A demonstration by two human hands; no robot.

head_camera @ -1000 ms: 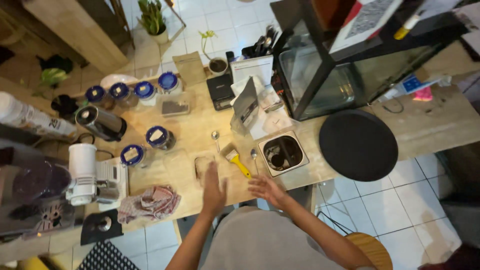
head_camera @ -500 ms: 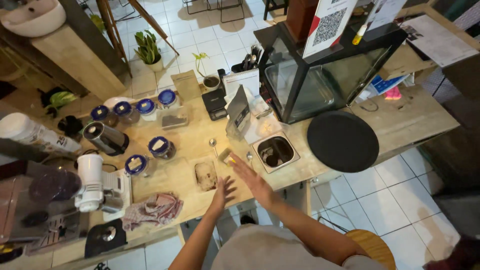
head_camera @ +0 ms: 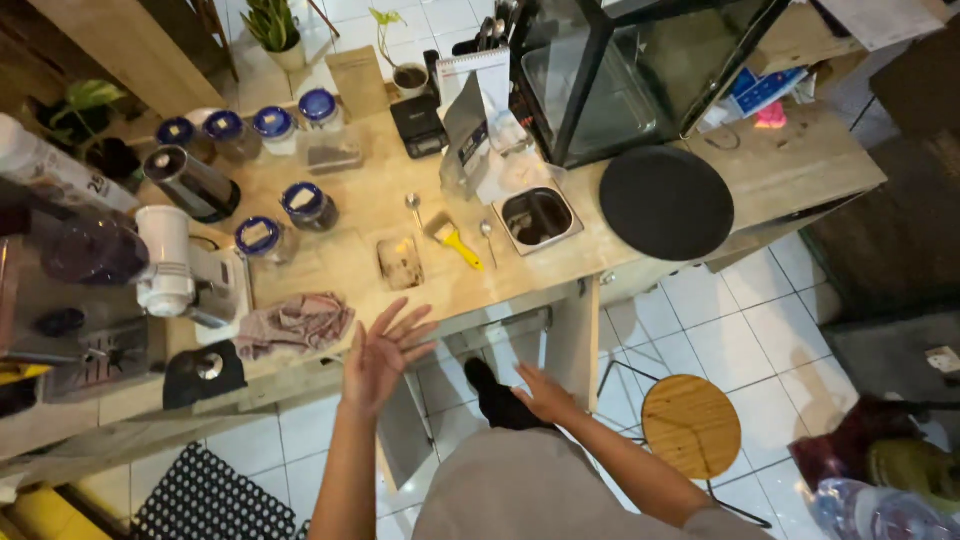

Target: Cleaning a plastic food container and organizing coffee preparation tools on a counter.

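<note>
the wooden table (head_camera: pixel 640 225) runs across in front of me, carrying a round black tray (head_camera: pixel 667 202) off to my right and a crumpled pink cloth (head_camera: pixel 296 325) near its front edge. my left hand (head_camera: pixel 383 350) hovers spread wide and empty just beside the cloth, past the table's edge. my right hand (head_camera: pixel 543 394) hangs lower, open, holding nothing, well apart from the cloth.
</note>
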